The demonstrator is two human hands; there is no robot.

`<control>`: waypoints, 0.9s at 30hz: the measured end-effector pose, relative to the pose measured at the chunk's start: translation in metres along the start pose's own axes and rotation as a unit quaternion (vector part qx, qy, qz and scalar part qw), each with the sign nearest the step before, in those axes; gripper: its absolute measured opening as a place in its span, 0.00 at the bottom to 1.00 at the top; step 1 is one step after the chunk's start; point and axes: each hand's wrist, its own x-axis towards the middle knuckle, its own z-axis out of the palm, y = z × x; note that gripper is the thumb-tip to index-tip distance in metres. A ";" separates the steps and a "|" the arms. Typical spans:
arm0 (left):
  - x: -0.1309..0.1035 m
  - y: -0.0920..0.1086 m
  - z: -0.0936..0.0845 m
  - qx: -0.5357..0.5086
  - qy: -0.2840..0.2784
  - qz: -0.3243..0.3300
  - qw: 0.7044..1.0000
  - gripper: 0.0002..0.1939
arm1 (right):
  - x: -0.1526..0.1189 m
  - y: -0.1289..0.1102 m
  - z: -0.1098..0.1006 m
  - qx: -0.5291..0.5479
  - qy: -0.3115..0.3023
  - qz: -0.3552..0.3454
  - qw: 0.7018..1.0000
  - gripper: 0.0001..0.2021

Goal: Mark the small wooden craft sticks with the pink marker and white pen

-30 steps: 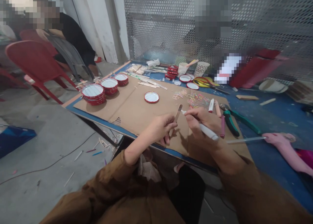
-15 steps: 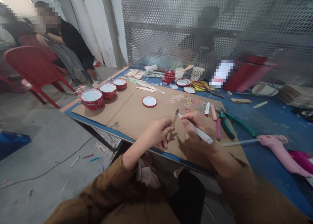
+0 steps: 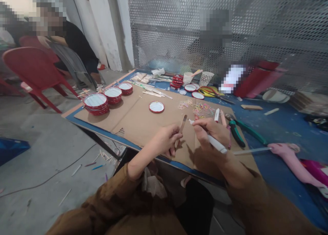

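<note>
My left hand (image 3: 166,139) pinches a flat wooden stick (image 3: 183,122) upright, its upper end coloured darker. Just right of it, my right hand (image 3: 211,134) is closed round a white marker (image 3: 217,144), whose uncapped tip points at the stick with a small gap between them. Beyond my hands a red-rimmed white lid (image 3: 156,106) lies on the brown cardboard (image 3: 135,115). Small coloured rubber bands (image 3: 202,108) are scattered past my right hand, near a capped marker (image 3: 217,115).
Red-rimmed round stacks (image 3: 96,104) stand at the left. Green-handled pliers (image 3: 237,133) and a pink glue gun (image 3: 289,158) lie at the right. Paper cups (image 3: 206,78) and scissors (image 3: 212,92) are at the back. A person (image 3: 77,43) sits beyond a red chair (image 3: 36,67).
My right hand has drawn back slightly to the right, and the marker tip has moved off the stick. My left hand has hardly moved.
</note>
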 end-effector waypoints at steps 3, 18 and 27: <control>0.000 0.000 0.000 -0.002 0.000 0.003 1.000 0.08 | -0.002 0.000 -0.001 0.007 0.006 0.010 1.000 0.07; 0.000 -0.005 0.000 -0.001 0.006 0.023 1.000 0.07 | 0.002 -0.001 0.003 0.017 -0.024 0.006 1.000 0.07; 0.001 -0.007 0.000 -0.002 0.006 0.035 0.999 0.07 | 0.002 0.001 0.004 0.015 -0.022 -0.004 1.000 0.07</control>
